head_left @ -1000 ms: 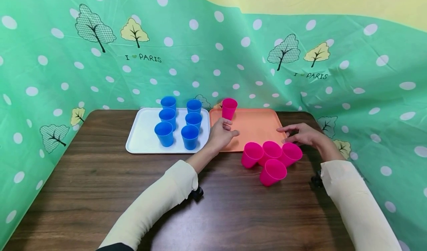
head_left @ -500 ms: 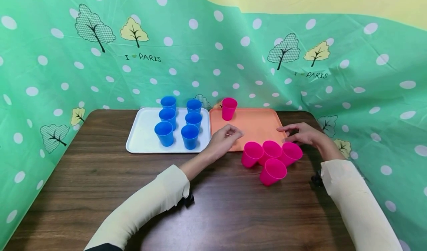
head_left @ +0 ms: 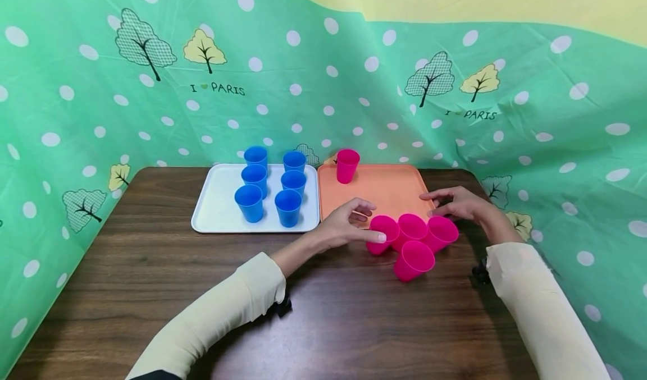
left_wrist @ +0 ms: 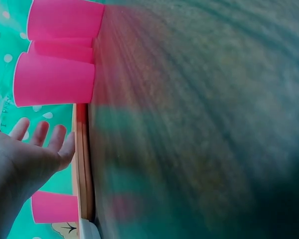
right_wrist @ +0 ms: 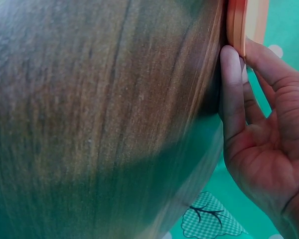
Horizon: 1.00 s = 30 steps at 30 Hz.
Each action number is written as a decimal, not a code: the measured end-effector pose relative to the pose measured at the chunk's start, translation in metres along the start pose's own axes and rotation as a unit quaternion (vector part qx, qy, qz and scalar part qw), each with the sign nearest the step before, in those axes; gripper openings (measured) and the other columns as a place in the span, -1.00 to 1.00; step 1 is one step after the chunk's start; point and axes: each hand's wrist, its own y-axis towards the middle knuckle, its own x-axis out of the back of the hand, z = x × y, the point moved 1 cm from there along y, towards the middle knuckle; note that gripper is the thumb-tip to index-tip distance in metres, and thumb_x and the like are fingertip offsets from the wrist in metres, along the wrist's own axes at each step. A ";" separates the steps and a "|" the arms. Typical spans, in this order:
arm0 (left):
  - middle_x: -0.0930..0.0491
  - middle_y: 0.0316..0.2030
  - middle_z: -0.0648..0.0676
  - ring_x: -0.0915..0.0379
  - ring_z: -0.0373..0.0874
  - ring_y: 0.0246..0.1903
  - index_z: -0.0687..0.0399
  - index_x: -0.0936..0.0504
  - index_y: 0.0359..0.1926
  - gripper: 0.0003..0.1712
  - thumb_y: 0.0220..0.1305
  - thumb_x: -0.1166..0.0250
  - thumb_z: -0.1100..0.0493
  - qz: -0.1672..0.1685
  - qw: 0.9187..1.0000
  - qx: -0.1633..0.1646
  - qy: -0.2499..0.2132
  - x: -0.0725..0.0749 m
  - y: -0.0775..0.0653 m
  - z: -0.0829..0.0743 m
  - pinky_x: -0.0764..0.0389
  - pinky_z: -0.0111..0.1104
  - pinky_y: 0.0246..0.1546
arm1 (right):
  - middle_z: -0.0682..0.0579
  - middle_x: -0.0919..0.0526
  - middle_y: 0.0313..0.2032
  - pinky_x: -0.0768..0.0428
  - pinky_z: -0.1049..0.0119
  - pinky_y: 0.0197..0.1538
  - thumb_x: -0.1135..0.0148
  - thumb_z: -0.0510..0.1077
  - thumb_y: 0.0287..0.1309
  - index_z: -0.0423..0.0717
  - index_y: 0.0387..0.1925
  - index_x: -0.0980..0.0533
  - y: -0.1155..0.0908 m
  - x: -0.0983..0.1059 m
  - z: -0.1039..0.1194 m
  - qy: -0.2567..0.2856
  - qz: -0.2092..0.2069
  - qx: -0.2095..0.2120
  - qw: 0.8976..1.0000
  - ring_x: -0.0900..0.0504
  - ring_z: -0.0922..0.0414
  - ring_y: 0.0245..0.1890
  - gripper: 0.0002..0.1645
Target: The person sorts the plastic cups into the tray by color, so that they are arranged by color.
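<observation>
My left hand [head_left: 346, 225] reaches in at the left side of the nearest pink cup [head_left: 378, 248], thumb overlapping its rim and fingers apart. In the left wrist view, a gap shows between those fingers and the pink cup [left_wrist: 55, 82]. Three more pink cups [head_left: 413, 261] stand upright in the same cluster before the orange tray [head_left: 386, 192]. One pink cup [head_left: 347, 166] is at this tray's back left. At the tray's right front corner, my right hand [head_left: 457, 203] holds the edge between thumb and fingers, as the right wrist view shows on the tray rim [right_wrist: 236, 30].
Left of the orange tray lies a white tray [head_left: 214, 211] bearing several blue cups [head_left: 289, 209] in two columns. Both trays sit at the back of the dark wooden table [head_left: 323, 312]. A green dotted cloth [head_left: 323, 60] hangs behind.
My left hand has come away from the pink cup on the tray, moving forward-right toward the cluster, and its thumb and fingers have spread. The right hand stays at the tray's corner.
</observation>
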 end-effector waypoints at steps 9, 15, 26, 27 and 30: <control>-0.62 0.36 0.02 -0.57 -0.23 0.27 0.03 -0.50 0.55 -0.05 0.19 -0.73 0.12 0.012 1.000 -0.014 0.013 -0.009 0.001 0.004 -0.68 -0.07 0.50 | -0.17 -0.53 0.15 -0.85 0.26 -0.01 -0.62 0.01 0.34 -0.02 0.63 -0.50 0.001 0.000 -0.001 -0.002 -0.004 0.000 1.000 -0.59 -0.07 0.09 -0.10; -0.66 0.31 0.04 -0.60 -0.19 0.20 -0.04 -0.55 0.48 -0.08 0.12 -0.75 0.19 0.019 0.999 -0.006 0.033 -0.013 0.003 0.005 -0.74 -0.12 0.41 | -0.19 -0.53 0.17 -0.84 0.28 -0.02 -0.61 0.00 0.35 -0.02 0.63 -0.50 0.001 0.000 -0.003 -0.004 -0.004 -0.001 1.000 -0.58 -0.09 0.12 -0.11; -0.71 0.23 0.12 -0.65 -0.19 0.11 0.08 -0.57 0.41 -0.10 0.03 -0.75 0.30 0.020 0.999 0.001 0.051 -0.014 0.006 0.010 -0.78 -0.23 0.32 | -0.24 -0.54 0.20 -0.83 0.28 -0.06 -0.60 -0.02 0.35 -0.05 0.62 -0.49 0.002 0.000 -0.006 0.000 -0.004 0.001 1.000 -0.59 -0.09 0.10 -0.12; -0.72 0.22 0.13 -0.65 -0.19 0.10 0.09 -0.57 0.40 -0.11 0.04 -0.75 0.29 0.019 0.998 0.001 0.052 -0.014 0.006 0.011 -0.79 -0.25 0.31 | -0.24 -0.54 0.20 -0.83 0.28 -0.06 -0.59 -0.03 0.37 -0.06 0.63 -0.48 0.002 0.000 -0.007 -0.002 -0.005 0.004 1.000 -0.59 -0.08 0.09 -0.12; -0.73 0.18 0.13 -0.65 -0.20 0.06 0.10 -0.60 0.36 -0.16 0.05 -0.75 0.29 0.016 0.998 -0.003 0.054 -0.013 0.007 0.012 -0.80 -0.32 0.25 | -0.22 -0.55 0.20 -0.83 0.30 -0.08 -0.58 -0.05 0.38 -0.08 0.63 -0.48 0.003 -0.001 -0.007 -0.002 -0.005 0.009 1.000 -0.60 -0.05 0.07 -0.13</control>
